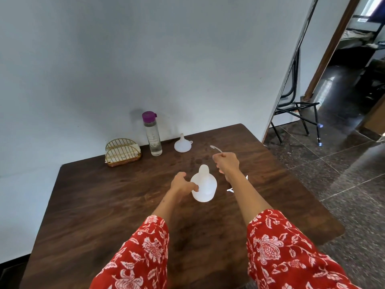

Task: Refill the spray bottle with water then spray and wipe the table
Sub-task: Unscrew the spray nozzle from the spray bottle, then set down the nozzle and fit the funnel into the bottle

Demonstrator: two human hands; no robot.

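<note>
The white spray bottle (205,187) stands uncapped on the dark wooden table (104,205), near its middle. My left hand (183,184) grips its left side. Just right of the bottle, my right hand (226,163) is closed round the removed spray head, held above the table. The head's thin dip tube (215,148) sticks out past the fist, and white bits of the head (230,190) show under my forearm. A clear water bottle with a purple cap (153,135) stands at the back by the wall. A white funnel (182,144) rests upside down to its right.
A gold wire napkin holder (123,152) sits at the table's back left, against the wall. The right table edge borders a tiled floor (333,163). A black metal folding stand (295,113) and a doorway lie beyond.
</note>
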